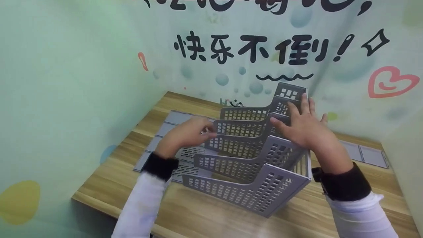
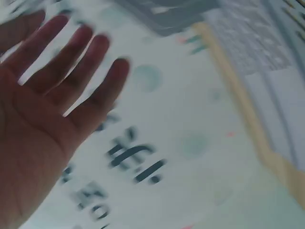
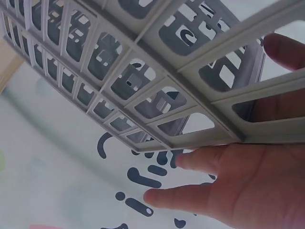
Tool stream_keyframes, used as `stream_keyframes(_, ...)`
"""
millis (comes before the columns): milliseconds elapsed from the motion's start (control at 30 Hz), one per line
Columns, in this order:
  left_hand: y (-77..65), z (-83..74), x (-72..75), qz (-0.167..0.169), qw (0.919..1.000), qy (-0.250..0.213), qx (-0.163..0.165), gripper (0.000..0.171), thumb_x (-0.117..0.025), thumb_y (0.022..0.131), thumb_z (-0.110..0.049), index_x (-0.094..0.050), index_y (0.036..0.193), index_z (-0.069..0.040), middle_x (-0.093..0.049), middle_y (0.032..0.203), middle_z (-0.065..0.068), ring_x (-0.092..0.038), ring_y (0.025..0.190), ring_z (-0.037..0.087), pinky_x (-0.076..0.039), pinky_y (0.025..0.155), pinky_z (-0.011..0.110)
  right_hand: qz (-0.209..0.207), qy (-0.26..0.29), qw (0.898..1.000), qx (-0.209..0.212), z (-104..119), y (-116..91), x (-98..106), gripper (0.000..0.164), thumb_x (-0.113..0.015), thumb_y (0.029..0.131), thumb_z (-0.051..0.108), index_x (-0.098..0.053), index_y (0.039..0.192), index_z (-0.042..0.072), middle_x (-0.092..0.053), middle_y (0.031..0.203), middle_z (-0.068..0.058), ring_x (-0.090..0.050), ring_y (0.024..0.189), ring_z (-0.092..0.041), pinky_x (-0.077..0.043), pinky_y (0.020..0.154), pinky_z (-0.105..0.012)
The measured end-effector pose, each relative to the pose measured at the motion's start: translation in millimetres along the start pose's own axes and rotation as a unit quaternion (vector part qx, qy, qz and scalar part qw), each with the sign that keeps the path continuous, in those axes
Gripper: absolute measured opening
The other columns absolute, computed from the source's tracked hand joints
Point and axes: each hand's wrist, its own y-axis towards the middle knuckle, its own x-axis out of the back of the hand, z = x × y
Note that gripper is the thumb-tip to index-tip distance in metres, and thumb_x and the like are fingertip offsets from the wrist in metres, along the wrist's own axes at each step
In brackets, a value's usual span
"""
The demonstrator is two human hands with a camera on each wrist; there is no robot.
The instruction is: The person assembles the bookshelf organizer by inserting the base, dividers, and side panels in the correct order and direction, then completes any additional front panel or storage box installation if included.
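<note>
Shows slate grey on the stepped file rack (image 1: 252,195), pierced in a regular grid of small rectangular cut-outs. Repeats in lighter grey on the left flat panel (image 1: 162,132), patterned with slanting slots and darker dividing lines, and on the right flat panel (image 1: 370,155). Runs in light and mid-brown wood grain across the worktop (image 1: 109,175). Turns pale mint green on the backdrop (image 1: 99,72), printed with bold black Chinese lettering (image 1: 253,49), a black wavy line (image 1: 285,78), a coral-pink heart outline (image 1: 370,86), round teal bubbles (image 1: 222,79) and a mustard-yellow blot (image 1: 19,202). Goes solid black on the left wristband (image 1: 160,165) and right wristband (image 1: 347,183), then white on the left sleeve (image 1: 140,201) and right sleeve (image 1: 360,215).
</note>
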Motion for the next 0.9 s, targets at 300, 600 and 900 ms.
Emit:
stream_keyframes(300,-65.8,-27.8,-41.2,0.092,0.9952,0.031,0.01,0.022,-0.081,0.092,-0.014,-0.081,0.114,-0.009,-0.082,0.106,0.006,-0.073,0.089,0.019,-0.064,0.086,0.039,0.013,-0.009,1.0,-0.009,-20.3,-1.7,8.7,0.118,-0.025,0.098,0.086,0.006,0.168,-0.004,0.032,0.165,-0.036,0.022,0.157,-0.058,0.01,0.116,-0.089)
stream_keyframes(600,-60.9,-22.7,-68.5,0.058,0.9968,0.045,-0.03,0.009,-0.077,0.094,-0.009,-0.084,0.1,-0.01,-0.082,0.092,0.004,-0.068,0.073,0.012,-0.06,0.071,0.027,0.012,-0.005,1.0,0.006,-18.9,12.2,8.4,0.115,-0.03,0.098,0.085,-0.001,0.17,0.0,0.028,0.167,-0.038,0.018,0.158,-0.058,0.006,0.119,-0.086)
stream_keyframes(900,-59.5,-18.8,-77.2,0.018,0.9971,0.055,-0.049,0.009,-0.078,0.096,-0.013,-0.084,0.1,-0.009,-0.082,0.094,0.005,-0.072,0.079,0.016,-0.062,0.075,0.029,-0.005,0.014,1.0,0.006,-20.3,15.3,10.3,0.116,-0.037,0.099,0.082,0.003,0.169,-0.001,0.027,0.168,-0.038,0.016,0.158,-0.061,0.003,0.12,-0.086)
